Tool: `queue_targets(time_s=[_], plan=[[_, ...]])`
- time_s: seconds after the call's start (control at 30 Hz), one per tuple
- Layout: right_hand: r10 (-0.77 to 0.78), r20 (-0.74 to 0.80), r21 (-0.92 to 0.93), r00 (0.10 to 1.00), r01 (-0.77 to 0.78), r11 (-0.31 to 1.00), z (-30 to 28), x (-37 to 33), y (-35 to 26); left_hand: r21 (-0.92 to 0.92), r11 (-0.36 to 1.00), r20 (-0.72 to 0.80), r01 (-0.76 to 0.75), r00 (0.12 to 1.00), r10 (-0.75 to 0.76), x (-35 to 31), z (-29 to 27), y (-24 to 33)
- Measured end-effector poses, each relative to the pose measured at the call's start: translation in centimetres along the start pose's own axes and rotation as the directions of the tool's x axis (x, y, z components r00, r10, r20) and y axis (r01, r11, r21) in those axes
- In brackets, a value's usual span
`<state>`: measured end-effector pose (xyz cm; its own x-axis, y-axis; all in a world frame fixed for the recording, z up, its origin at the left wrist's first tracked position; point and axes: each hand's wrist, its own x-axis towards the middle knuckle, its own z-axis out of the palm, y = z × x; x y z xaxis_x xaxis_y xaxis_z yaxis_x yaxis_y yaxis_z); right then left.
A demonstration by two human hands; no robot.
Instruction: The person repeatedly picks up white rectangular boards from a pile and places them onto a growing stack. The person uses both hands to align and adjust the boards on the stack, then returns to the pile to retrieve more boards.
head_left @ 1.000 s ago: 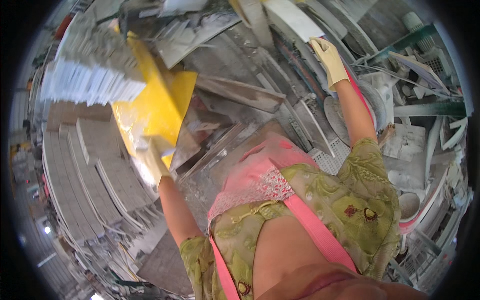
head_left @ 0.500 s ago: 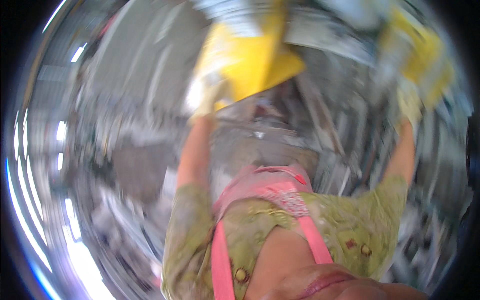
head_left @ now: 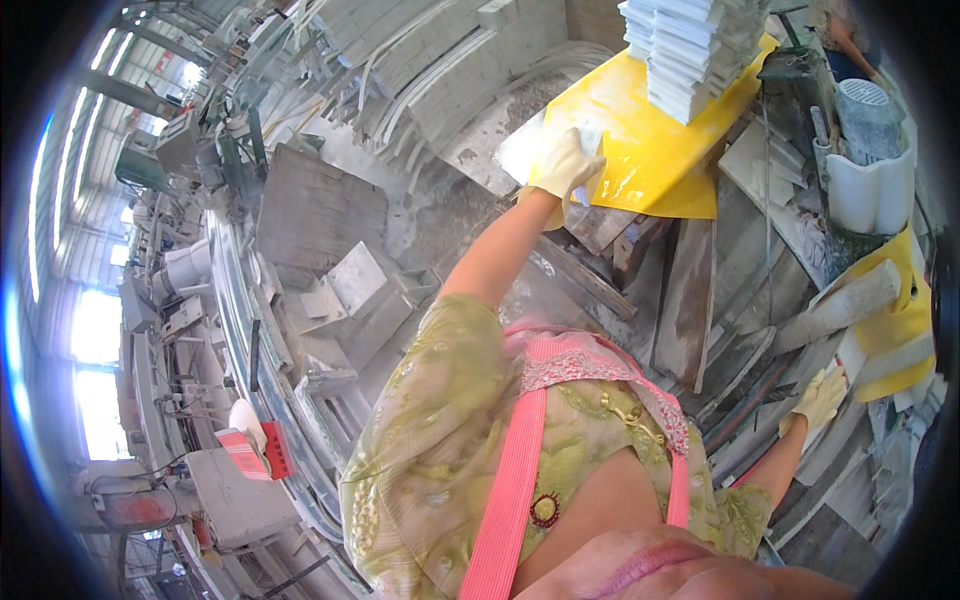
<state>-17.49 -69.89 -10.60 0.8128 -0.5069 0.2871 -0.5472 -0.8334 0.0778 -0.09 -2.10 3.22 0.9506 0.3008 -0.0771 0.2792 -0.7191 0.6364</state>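
View's swung since a second ago, so the work's now at one o'clock, cream-gloved left hand (head_left: 566, 166) curled on a flat white slab (head_left: 515, 151) by the glossy yellow sheet (head_left: 645, 170); can't tell the cream-gloved right hand (head_left: 821, 396)'s grip past three.

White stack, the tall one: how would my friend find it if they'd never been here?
Look for the big yellow sheet near the top, just right of the gloved left hand. The white stack rises from it. Unlike the long grey slabs to its left, it's bright white, made of many thin pieces piled up like a tower.
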Motion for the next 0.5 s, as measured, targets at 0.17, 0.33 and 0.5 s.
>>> queue_targets(time_s=[0.17, 0.33, 0.5], plan=[[0.004, 0.051, -0.002, 0.999, -0.003, 1.000, -0.1, -1.9, 0.2, -0.162, 0.987, -0.023, -0.019, 1.000, 0.016, -0.3, -0.2, 0.5], [-0.271, 0.171, 0.217, 0.947, 0.232, 0.948, 0.2, 0.0, 4.2, -0.151, 0.988, -0.048, -0.023, 0.999, 0.016, -0.9, -0.8, 1.6], [-0.392, 0.354, 0.793, 0.849, -0.050, 0.607, -6.3, -7.6, 9.6, -0.021, 1.000, -0.010, -0.020, 1.000, 0.020, -0.9, -1.4, 1.7]])
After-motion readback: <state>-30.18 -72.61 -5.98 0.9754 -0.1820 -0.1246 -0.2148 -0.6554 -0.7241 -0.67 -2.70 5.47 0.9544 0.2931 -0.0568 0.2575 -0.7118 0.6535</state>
